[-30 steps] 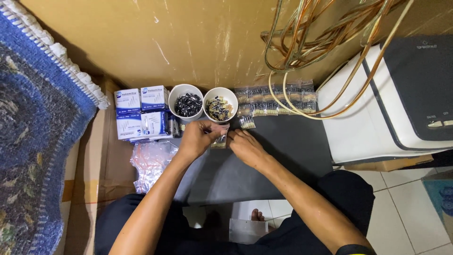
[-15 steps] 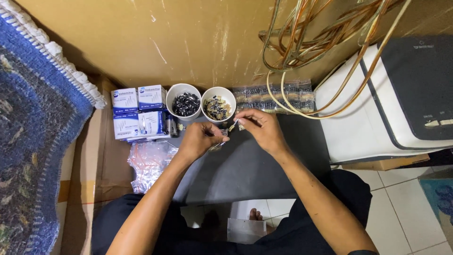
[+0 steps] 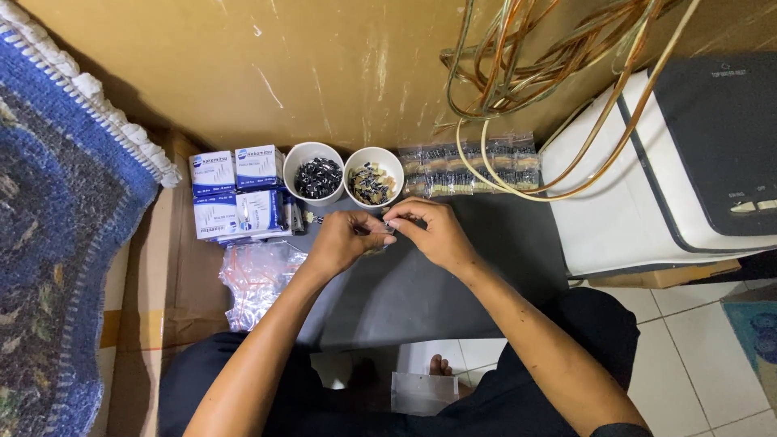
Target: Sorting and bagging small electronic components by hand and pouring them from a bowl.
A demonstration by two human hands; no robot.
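Observation:
My left hand (image 3: 340, 241) and my right hand (image 3: 430, 231) meet over a dark grey mat (image 3: 421, 299), both pinching a small clear plastic bag (image 3: 382, 231) between their fingertips. Just beyond the hands stand two white cups: the left cup (image 3: 314, 172) holds small black parts, the right cup (image 3: 373, 176) holds mixed dark and tan parts. What is inside the little bag is too small to tell.
Several white-and-blue small boxes (image 3: 235, 193) are stacked left of the cups. A pile of clear zip bags (image 3: 257, 279) lies below them. Packed strips of small bags (image 3: 469, 170) line the wall. A white and black machine (image 3: 672, 170) stands right, coiled cable (image 3: 550, 73) above. A blue rug (image 3: 57, 243) lies left.
My right hand went up to the right cup, then came back down to meet the left hand. Both hands now hold the small bag together.

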